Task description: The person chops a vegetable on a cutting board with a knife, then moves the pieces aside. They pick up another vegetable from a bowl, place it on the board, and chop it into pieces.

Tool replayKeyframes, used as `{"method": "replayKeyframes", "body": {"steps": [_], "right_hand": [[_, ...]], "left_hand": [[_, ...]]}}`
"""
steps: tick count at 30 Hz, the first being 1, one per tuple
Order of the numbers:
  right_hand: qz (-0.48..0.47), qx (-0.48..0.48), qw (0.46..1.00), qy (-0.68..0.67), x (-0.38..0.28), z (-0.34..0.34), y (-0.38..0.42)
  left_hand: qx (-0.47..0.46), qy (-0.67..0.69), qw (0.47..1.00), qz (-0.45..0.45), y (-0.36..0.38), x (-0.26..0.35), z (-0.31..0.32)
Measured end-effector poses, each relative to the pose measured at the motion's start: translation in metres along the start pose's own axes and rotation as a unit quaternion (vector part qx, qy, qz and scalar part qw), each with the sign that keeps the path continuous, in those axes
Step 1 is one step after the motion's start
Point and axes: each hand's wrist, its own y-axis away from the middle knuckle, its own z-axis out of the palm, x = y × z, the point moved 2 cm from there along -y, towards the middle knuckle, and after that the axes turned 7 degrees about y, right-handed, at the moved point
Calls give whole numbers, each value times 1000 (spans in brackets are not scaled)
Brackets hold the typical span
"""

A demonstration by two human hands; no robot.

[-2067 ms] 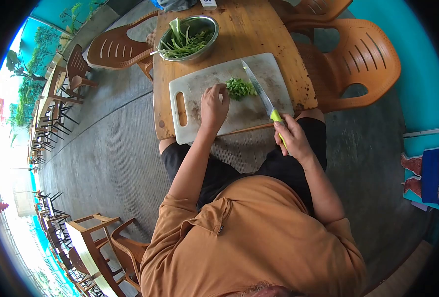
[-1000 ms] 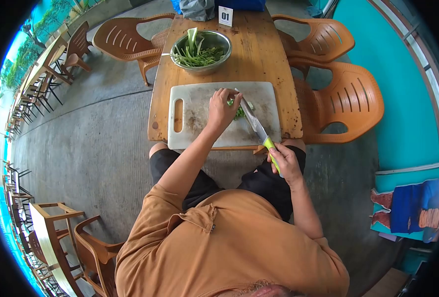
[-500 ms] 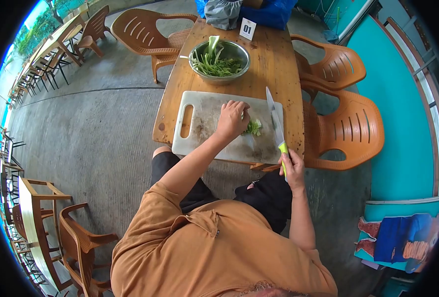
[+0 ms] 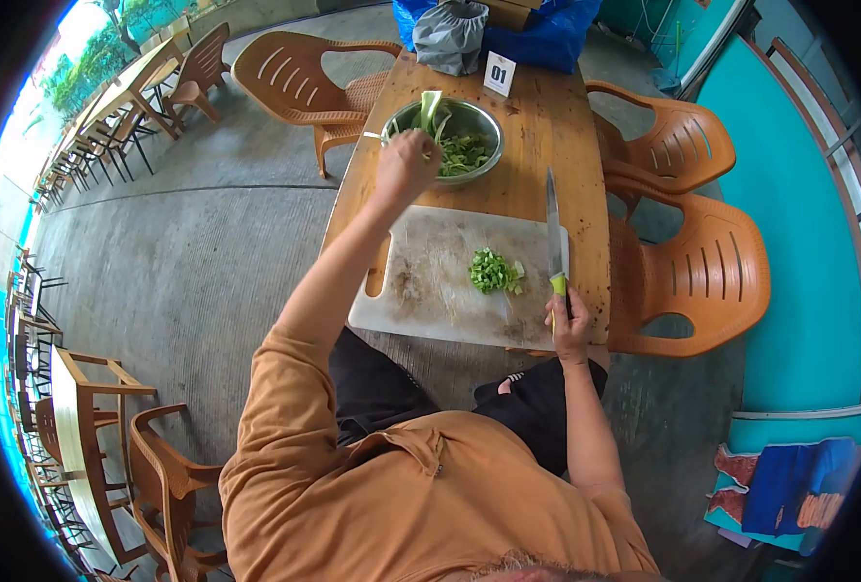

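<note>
My left hand (image 4: 409, 167) is over the left side of a metal bowl (image 4: 496, 145) of green leafy vegetables (image 4: 463, 155). Its fingers are curled in at the stalks, and whatever they hold is hidden. In my right hand (image 4: 570, 325) is a knife (image 4: 554, 238) with a yellow-green handle, its blade pointing away from me along the right edge of the white cutting board (image 4: 440, 306). A small pile of chopped greens (image 4: 493, 272) lies right of the board's middle.
The wooden table (image 4: 537, 136) also bears a card marked 01 (image 4: 498, 74), a grey bag (image 4: 450, 37) and blue bags (image 4: 556, 37) at its far end. Brown plastic chairs (image 4: 712, 267) stand on both sides.
My left hand has moved from the chopped greens on the board up to the bowl, uncovering the pile. My right hand still holds the knife near the board's right edge.
</note>
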Motion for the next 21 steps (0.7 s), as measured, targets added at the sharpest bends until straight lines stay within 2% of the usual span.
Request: {"method": "replayKeyframes", "body": {"steps": [2, 3, 5, 7, 10, 13, 18, 21], "right_hand": [[1, 15, 1000, 10, 0, 0, -1], [0, 19, 1000, 8, -2, 1, -1], [2, 30, 999, 34, -8, 4, 1], [3, 33, 999, 43, -11, 4, 3], [11, 41, 997, 64, -8, 3, 2], [20, 44, 997, 56, -5, 5, 4], [14, 46, 997, 65, -5, 5, 3], [21, 49, 996, 74, -5, 5, 4]], "left_hand": [[14, -95, 995, 9, -29, -19, 0], [12, -95, 995, 14, -44, -22, 0], [-10, -91, 994, -58, -67, -31, 5], [-16, -101, 993, -68, -87, -32, 12], [-63, -153, 971, -172, -114, -35, 18], [-104, -201, 963, -148, -133, -51, 29], [-153, -251, 942, -159, -144, -63, 51], [-154, -258, 931, -208, -144, -71, 60]]}}
